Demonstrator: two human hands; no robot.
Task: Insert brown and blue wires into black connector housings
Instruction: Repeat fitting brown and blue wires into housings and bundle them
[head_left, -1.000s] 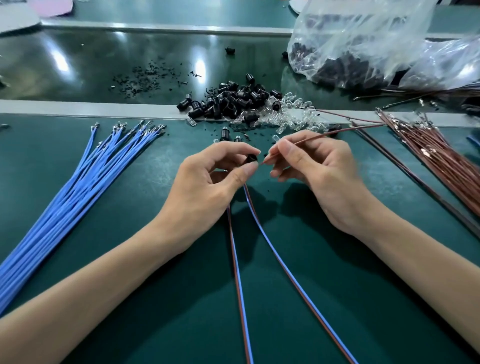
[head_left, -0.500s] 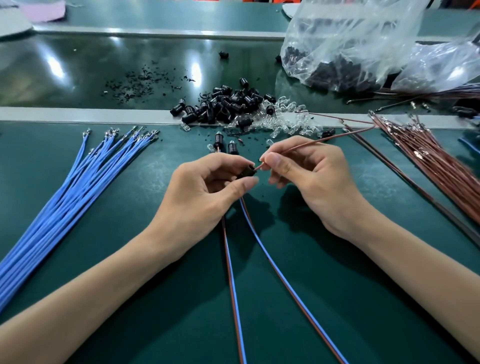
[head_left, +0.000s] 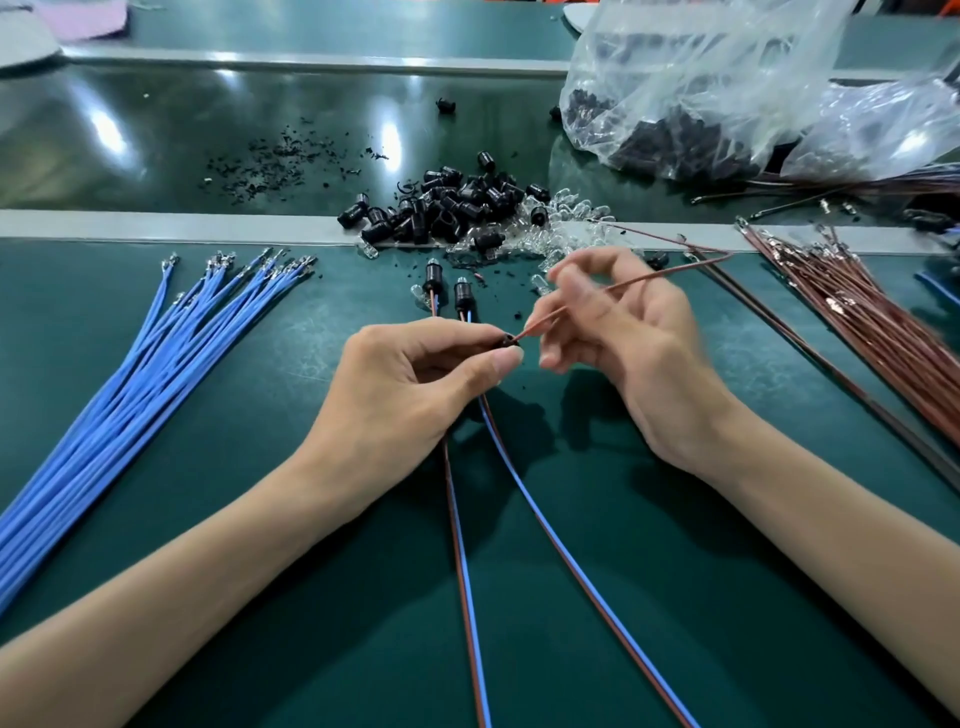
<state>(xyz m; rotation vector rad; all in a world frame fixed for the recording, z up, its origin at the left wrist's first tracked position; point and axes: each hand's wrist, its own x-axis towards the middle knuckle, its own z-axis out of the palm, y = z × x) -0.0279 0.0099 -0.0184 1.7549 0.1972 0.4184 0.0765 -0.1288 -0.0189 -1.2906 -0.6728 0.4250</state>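
Black plastic pinched between my left hand's thumb and forefinger: one connector housing, held just above the green bench mat, its open end facing right toward my other hand. A half-second ago my right hand pressed close against that housing, fingertips nipping the brown wire at its mouth; now it has drawn back along the wire, fingers loosened and spread, the wire lying loosely across them, with no firm pinch that I can see. The wire's tip sits at the housing's opening, which I judge means the terminal has gone in. Its long axis climbs from the housing up and right toward the brown wire bundle. No blue lead shows at the housing, so one from the blue wire bundle, well left of it, likely comes next.
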